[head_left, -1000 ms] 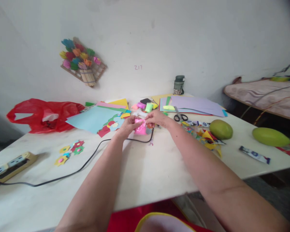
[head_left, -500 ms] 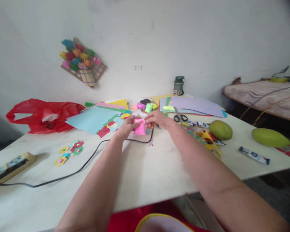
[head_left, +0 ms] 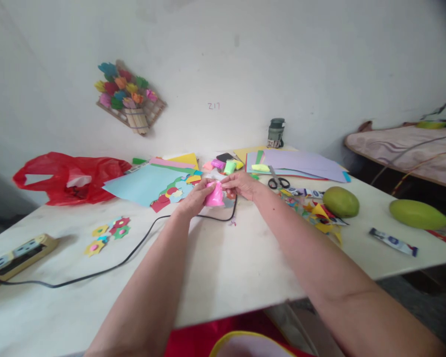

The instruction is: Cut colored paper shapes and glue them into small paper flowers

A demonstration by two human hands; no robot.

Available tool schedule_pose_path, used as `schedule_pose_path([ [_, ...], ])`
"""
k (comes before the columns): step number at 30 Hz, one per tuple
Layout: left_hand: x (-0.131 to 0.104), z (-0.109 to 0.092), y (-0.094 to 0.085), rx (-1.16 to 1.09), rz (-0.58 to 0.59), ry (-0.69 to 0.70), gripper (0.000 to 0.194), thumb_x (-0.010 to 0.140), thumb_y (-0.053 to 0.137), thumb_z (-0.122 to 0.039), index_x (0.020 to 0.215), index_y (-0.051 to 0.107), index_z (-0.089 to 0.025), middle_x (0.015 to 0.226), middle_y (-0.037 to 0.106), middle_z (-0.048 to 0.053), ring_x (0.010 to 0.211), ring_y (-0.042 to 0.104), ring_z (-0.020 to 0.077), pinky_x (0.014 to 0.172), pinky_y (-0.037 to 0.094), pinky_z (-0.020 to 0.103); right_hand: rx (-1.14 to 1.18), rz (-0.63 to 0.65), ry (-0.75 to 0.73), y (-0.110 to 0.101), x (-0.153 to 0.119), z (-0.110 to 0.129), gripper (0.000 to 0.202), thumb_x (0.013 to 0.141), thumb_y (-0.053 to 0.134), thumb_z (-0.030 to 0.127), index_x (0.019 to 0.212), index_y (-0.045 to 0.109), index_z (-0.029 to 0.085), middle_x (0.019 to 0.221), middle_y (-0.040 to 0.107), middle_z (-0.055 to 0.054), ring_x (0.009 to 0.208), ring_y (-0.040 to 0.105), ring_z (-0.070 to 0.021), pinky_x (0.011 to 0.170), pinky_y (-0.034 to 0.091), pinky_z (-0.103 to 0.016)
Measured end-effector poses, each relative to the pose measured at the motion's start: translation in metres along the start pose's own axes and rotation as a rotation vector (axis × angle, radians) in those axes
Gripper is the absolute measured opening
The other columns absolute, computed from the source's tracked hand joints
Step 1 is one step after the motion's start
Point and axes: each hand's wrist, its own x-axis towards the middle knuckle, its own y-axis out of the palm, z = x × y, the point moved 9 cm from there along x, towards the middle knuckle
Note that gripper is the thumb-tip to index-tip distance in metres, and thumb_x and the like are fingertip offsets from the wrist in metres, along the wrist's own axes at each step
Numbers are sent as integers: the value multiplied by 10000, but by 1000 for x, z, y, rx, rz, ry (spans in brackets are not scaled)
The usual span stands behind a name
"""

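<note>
Over the middle of the table, my left hand (head_left: 197,197) is closed on a small bright pink packet (head_left: 214,195), soft-looking and shiny like a plastic pouch. At the packet's upper right edge, the fingers of my right hand (head_left: 243,186) are pinched together on it. Just beyond my hands lie similar packets, among them a green packet (head_left: 229,167) and a purple packet (head_left: 218,164). Scissors with black handles (head_left: 278,183) rest right of my right hand. Cut paper shapes (head_left: 171,193) lie left of my left hand.
A black cord (head_left: 134,253) runs from the power strip (head_left: 18,258) to below my hands. Paper flowers (head_left: 111,233), a red plastic bag (head_left: 74,173) and blue paper (head_left: 134,183) are on the left. Right are paper scraps (head_left: 319,213), green fruit (head_left: 341,202) and a tube (head_left: 393,242).
My hands stay on the pink packet, with slight finger movement at its top edge. The view has shifted slightly; the things on the table have not moved.
</note>
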Motion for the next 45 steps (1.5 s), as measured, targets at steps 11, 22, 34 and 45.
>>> schedule_pose_path([
  [11,-1,-3,1,-18,-15,-4,328,659,682,-363,824,479,-166,676,497,-31,569,458,70,510,344,181,44,3,19,3,2,-4,82,654,665,75,695,596,92,423,545,20,344,460,-59,339,369,-169],
  [22,-2,-9,5,-48,-7,20,307,660,677,-331,844,479,-186,704,532,-28,599,504,88,528,365,194,41,24,7,6,2,-2,148,640,720,168,653,589,98,436,549,23,361,454,-40,341,358,-147],
  [34,-4,-14,5,-14,1,75,285,672,677,-325,824,487,-176,678,521,-39,574,500,78,550,396,203,-1,10,-51,4,-1,6,139,622,722,130,699,613,88,504,578,16,422,497,-51,419,436,-171],
  [45,-2,-9,3,119,19,38,313,693,646,-343,895,470,-180,726,549,-17,632,536,101,584,409,213,-161,31,-61,3,-3,9,102,643,683,148,695,617,88,471,586,-4,395,512,-66,383,414,-158],
])
